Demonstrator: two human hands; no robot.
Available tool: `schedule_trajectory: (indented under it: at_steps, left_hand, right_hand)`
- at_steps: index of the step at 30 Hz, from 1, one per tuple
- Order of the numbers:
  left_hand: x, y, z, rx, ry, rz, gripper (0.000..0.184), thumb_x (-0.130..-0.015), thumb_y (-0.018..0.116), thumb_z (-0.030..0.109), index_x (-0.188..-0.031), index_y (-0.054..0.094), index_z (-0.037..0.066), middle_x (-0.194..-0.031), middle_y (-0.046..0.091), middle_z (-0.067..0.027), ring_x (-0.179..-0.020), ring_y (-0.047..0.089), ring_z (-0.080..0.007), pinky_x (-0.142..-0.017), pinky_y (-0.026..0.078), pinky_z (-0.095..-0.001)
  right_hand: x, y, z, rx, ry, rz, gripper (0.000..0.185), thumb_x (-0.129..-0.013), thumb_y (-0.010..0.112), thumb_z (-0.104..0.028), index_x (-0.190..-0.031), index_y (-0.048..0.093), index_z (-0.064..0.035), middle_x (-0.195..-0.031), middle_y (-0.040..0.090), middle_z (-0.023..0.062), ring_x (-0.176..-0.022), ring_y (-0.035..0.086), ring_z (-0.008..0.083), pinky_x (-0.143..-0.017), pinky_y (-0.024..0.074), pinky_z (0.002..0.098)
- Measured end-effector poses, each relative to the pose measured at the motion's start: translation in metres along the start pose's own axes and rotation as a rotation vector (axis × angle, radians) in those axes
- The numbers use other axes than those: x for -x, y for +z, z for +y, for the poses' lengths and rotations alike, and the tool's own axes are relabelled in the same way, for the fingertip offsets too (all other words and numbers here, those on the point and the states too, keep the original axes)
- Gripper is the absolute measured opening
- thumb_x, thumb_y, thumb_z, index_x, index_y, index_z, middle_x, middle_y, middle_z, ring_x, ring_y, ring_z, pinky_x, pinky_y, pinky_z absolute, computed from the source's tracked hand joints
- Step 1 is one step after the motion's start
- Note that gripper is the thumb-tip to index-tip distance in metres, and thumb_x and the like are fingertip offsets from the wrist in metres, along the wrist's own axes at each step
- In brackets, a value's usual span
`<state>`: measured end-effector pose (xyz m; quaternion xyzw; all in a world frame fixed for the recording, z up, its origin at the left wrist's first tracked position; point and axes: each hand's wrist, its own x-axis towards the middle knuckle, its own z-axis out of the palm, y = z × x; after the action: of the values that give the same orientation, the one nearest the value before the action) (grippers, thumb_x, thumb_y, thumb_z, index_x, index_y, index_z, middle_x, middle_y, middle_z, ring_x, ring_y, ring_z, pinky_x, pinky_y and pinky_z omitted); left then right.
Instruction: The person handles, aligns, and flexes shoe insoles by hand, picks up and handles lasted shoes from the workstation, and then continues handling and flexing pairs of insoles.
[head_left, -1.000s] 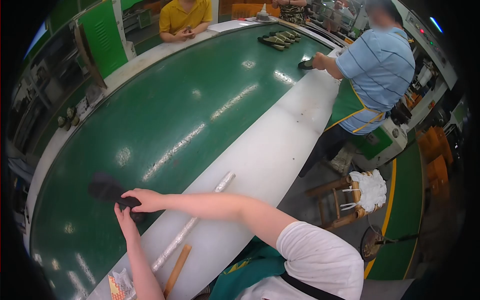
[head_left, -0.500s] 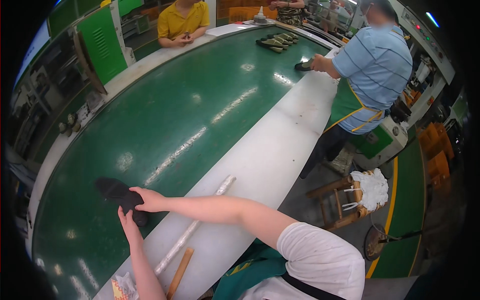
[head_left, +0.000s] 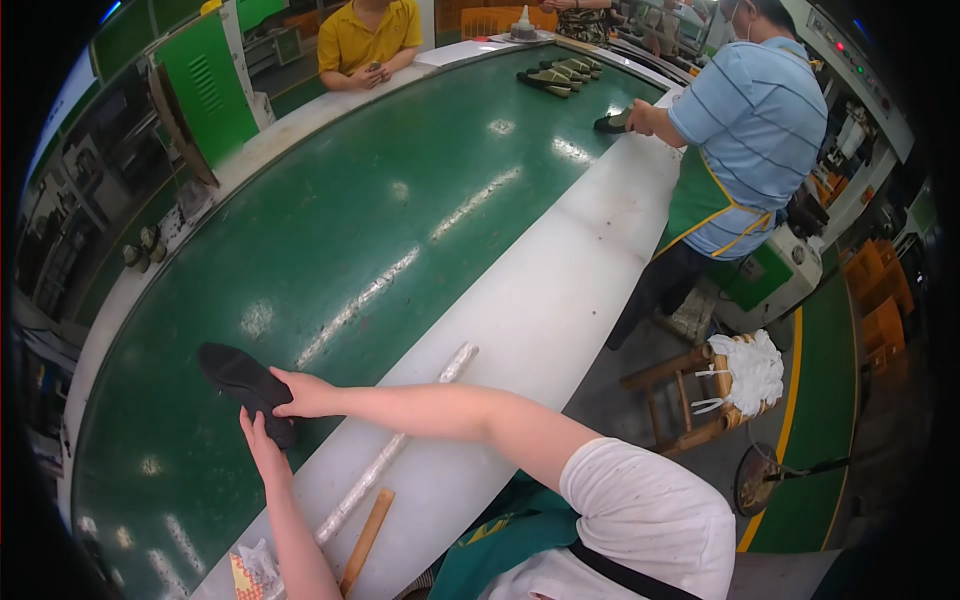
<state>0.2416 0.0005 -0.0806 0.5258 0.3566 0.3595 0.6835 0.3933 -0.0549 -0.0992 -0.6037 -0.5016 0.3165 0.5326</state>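
Green tabletop point(head_left: 330, 230) beneath matte black shoe point(head_left: 240, 376)

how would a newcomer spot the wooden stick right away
Start at the long white board beside the green tabletop. On its near end, just right of the left forearm in the picture, the wooden stick lies beside a shiny rod. It is the tan one, matte and shorter in view than its silvery neighbour.

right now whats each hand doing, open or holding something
Left hand: closed on the black shoe.
Right hand: closed on the same shoe, just above the left hand in the picture.
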Motion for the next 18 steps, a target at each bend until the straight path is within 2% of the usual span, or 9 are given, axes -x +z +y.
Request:
schedule_trajectory:
  at_steps: [4,6,7,8,9,10,11,12,18]
  left_hand:
    - [-0.012,-0.012,-0.017,-0.060,0.079,0.028,0.047,-0.095,0.043,0.017,-0.138,0.030,0.005,-0.130,0.044,-0.0115,-0.109,0.053,-0.0207,-0.087,0.048,-0.0333]
    - [0.007,0.011,0.006,-0.035,0.027,0.022,0.048,-0.093,0.044,0.018,-0.137,0.033,0.002,-0.132,0.042,-0.0138,-0.117,0.047,-0.0218,-0.096,0.040,-0.0321]
    - [-0.004,-0.001,-0.010,-0.154,0.108,0.041,0.049,-0.092,0.044,0.020,-0.136,0.033,0.000,-0.131,0.042,-0.0145,-0.118,0.045,-0.0228,-0.098,0.038,-0.0330]
    - [0.010,0.018,0.010,-0.222,0.131,0.081,0.051,-0.091,0.046,0.021,-0.135,0.032,0.000,-0.128,0.044,-0.0145,-0.114,0.049,-0.0217,-0.093,0.043,-0.0323]
    - [0.005,0.010,0.003,-0.206,0.119,0.045,0.052,-0.090,0.046,0.023,-0.134,0.033,-0.002,-0.131,0.042,-0.0158,-0.119,0.043,-0.0242,-0.101,0.034,-0.0328]
    - [0.026,0.033,0.031,-0.242,0.094,0.092,0.053,-0.090,0.046,0.024,-0.134,0.033,-0.001,-0.127,0.045,-0.0155,-0.117,0.045,-0.0226,-0.099,0.036,-0.0326]
    - [0.007,0.012,0.006,-0.374,0.167,0.101,0.052,-0.091,0.045,0.024,-0.133,0.033,-0.004,-0.129,0.044,-0.0175,-0.119,0.044,-0.0241,-0.100,0.035,-0.0324]
    - [0.009,0.011,0.006,-0.267,0.151,0.087,0.051,-0.091,0.045,0.024,-0.132,0.033,-0.004,-0.127,0.045,-0.0180,-0.117,0.045,-0.0247,-0.099,0.036,-0.0324]
    - [-0.003,0.004,-0.007,-0.141,0.163,0.051,0.049,-0.095,0.045,0.022,-0.136,0.030,0.002,-0.127,0.047,-0.0115,-0.116,0.045,-0.0169,-0.097,0.037,-0.0289]
  right_hand:
    - [0.002,-0.003,-0.003,0.107,0.001,-0.018,0.084,-0.071,0.073,-0.031,-0.136,0.034,0.0055,-0.130,0.048,0.0259,-0.119,0.049,0.0341,-0.099,0.0397,0.0364]
    - [0.004,-0.007,-0.013,0.101,-0.038,0.001,0.082,-0.072,0.073,-0.031,-0.134,0.036,0.0059,-0.128,0.049,0.0264,-0.118,0.050,0.0353,-0.099,0.0400,0.0370]
    - [0.010,-0.016,-0.025,-0.007,0.006,-0.071,0.076,-0.073,0.072,-0.028,-0.132,0.038,0.0060,-0.125,0.052,0.0247,-0.115,0.053,0.0326,-0.096,0.0424,0.0368]
    - [0.011,-0.017,-0.033,-0.173,0.130,-0.138,0.070,-0.075,0.072,-0.022,-0.130,0.039,0.0057,-0.120,0.056,0.0217,-0.107,0.058,0.0270,-0.089,0.0473,0.0345]
    - [0.004,-0.008,-0.016,-0.091,0.044,-0.082,0.066,-0.076,0.071,-0.017,-0.130,0.040,0.0047,-0.115,0.059,0.0184,-0.101,0.060,0.0210,-0.082,0.0504,0.0316]
    - [0.004,-0.010,-0.017,0.027,-0.036,-0.078,0.065,-0.077,0.071,-0.018,-0.130,0.040,0.0038,-0.114,0.059,0.0177,-0.100,0.061,0.0207,-0.081,0.0508,0.0315]
    - [0.000,-0.003,-0.005,-0.162,0.035,-0.099,0.063,-0.074,0.072,-0.021,-0.125,0.045,0.0028,-0.112,0.061,0.0197,-0.098,0.062,0.0265,-0.082,0.0503,0.0355]
    - [-0.003,-0.003,0.001,0.027,-0.077,-0.070,0.062,-0.075,0.071,-0.021,-0.126,0.045,0.0020,-0.115,0.059,0.0192,-0.101,0.061,0.0260,-0.085,0.0489,0.0353]
    - [-0.005,-0.001,-0.014,-0.105,0.084,-0.185,0.068,-0.081,0.067,-0.014,-0.138,0.032,0.0001,-0.122,0.056,0.0160,-0.108,0.057,0.0211,-0.089,0.0457,0.0307]
